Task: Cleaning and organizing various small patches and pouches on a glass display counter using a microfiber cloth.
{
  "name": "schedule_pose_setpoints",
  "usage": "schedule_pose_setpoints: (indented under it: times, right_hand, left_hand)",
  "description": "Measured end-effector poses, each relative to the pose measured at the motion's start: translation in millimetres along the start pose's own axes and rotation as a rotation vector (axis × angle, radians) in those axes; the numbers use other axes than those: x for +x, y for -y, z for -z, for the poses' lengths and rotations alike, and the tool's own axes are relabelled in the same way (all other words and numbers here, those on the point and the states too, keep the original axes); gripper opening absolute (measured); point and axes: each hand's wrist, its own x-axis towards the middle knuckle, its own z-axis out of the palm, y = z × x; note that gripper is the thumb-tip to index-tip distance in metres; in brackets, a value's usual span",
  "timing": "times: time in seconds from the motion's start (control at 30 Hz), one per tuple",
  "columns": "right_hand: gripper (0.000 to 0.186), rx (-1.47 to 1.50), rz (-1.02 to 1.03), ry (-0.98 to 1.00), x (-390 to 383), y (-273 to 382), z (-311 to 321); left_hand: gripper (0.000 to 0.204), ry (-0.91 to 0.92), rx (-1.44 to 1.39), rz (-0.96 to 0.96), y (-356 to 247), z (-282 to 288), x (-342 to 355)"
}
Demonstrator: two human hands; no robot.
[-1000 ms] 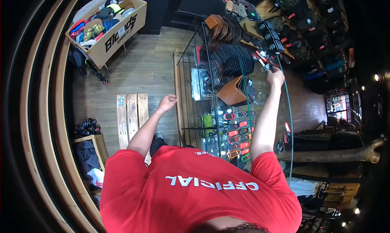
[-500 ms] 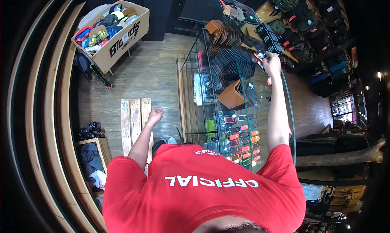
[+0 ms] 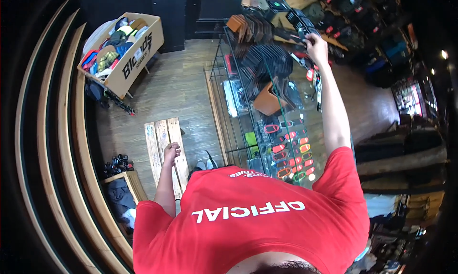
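Note:
My right hand is stretched forward over the glass counter's far end. Its fingers are closed by the lowest of several black boxes in a row; whether they grip a box or something small and dark is hard to make out. Near that wrist, red and white small items hang or lie by the glass. My left hand hovers over a slatted wooden bench, fingers loosely bent and partly apart, holding nothing.
The glass display case holds dark and brown folded goods and rows of colourful oval tags. A bin of caps and clothing stands at the far left. Backpacks hang at the far right. Curved wooden shelves line the left.
My right hand has moved farther forward, from the red and white items toward the black boxes. My left hand has come lower over the bench, its fingers more bent. The view has shifted slightly.

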Motion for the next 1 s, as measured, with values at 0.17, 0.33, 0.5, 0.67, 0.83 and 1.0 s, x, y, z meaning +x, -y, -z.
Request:
schedule_pose_setpoints:
  times: [0.17, 0.33, 0.5, 0.67, 0.83, 1.0]
  right_hand:
    - [0.02, -0.003, -0.082, 0.147, -26, -3, 23]
    - [0.049, 0.087, 0.111, 0.128, -50, 7, 49]
    - [0.033, 0.039, -0.151, 0.36, -62, -17, 134]
    - [0.04, -0.04, -0.321, 0.658, -73, -25, 231]
    - [0.04, -0.048, -0.449, 0.507, -135, 46, 318]
    - [0.036, -0.097, -0.64, 0.409, -237, 99, 359]
  left_hand:
    - [0.032, 0.038, 0.017, 0.024, -10, -16, 16]
    - [0.029, 0.109, 0.103, -0.019, -16, -56, 37]
    - [0.028, 0.236, 0.163, -0.08, -50, -113, 31]
    - [0.023, 0.337, 0.143, -0.327, -94, -157, 32]
    - [0.04, 0.402, -0.036, -0.723, -182, -253, -20]
    - [0.029, 0.567, 0.004, -1.065, -247, -330, -132]
